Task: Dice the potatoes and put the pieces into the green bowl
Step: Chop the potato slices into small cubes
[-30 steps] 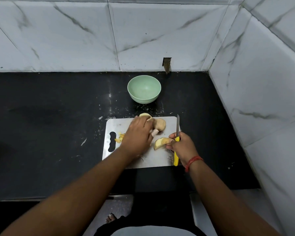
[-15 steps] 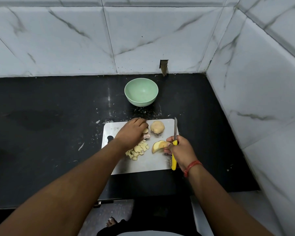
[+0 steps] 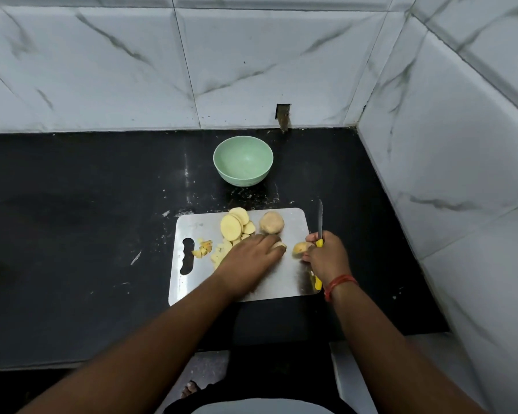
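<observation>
A steel cutting board (image 3: 290,273) lies on the black counter. On it are round potato slices (image 3: 231,227), small diced pieces (image 3: 219,253), a whole potato (image 3: 271,223) and a curved potato piece (image 3: 299,248). My left hand (image 3: 248,258) lies palm down over the dice, its fingertips on a small piece near the board's middle. My right hand (image 3: 328,255) grips a yellow-handled knife (image 3: 320,222), blade pointing away, fingers touching the curved piece. The green bowl (image 3: 243,160) stands beyond the board with nothing visible inside.
White marble-tiled walls close the counter at the back and on the right (image 3: 446,174). The black counter (image 3: 72,234) stretches to the left of the board. A red thread band circles my right wrist (image 3: 340,283).
My left hand slid back from the far edge toward the board's middle, uncovering the round slices and covering most of the dice. My right hand and knife barely moved.
</observation>
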`<control>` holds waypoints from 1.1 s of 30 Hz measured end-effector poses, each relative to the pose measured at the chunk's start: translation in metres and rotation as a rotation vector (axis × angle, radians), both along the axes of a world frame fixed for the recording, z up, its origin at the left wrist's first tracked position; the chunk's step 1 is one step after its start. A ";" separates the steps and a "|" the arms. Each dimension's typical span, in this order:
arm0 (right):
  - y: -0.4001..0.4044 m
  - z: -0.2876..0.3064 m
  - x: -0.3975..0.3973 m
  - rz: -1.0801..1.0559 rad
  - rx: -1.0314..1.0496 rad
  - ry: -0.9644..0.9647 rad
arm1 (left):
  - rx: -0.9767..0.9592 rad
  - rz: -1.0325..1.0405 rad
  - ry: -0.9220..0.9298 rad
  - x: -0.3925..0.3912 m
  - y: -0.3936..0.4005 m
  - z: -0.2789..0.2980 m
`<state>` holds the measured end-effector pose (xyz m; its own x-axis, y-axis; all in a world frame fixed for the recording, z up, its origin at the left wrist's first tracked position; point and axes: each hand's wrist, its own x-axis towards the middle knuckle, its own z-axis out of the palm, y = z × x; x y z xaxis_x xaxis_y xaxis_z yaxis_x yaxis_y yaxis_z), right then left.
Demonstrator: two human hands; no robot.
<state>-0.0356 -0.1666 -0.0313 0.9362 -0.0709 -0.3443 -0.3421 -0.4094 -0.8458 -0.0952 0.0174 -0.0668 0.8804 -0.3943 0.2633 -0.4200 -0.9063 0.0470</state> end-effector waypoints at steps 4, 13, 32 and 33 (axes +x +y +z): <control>0.001 -0.001 -0.006 0.086 0.018 0.017 | 0.016 0.026 -0.006 0.010 0.010 -0.001; 0.006 0.004 -0.006 0.304 -0.164 -0.035 | -0.067 -0.041 -0.098 -0.010 -0.010 -0.005; -0.002 0.013 -0.022 0.266 -0.253 -0.117 | 0.075 0.077 0.066 -0.030 -0.044 -0.011; -0.003 0.018 -0.023 0.285 -0.263 -0.086 | 0.078 0.075 0.061 -0.030 -0.044 -0.011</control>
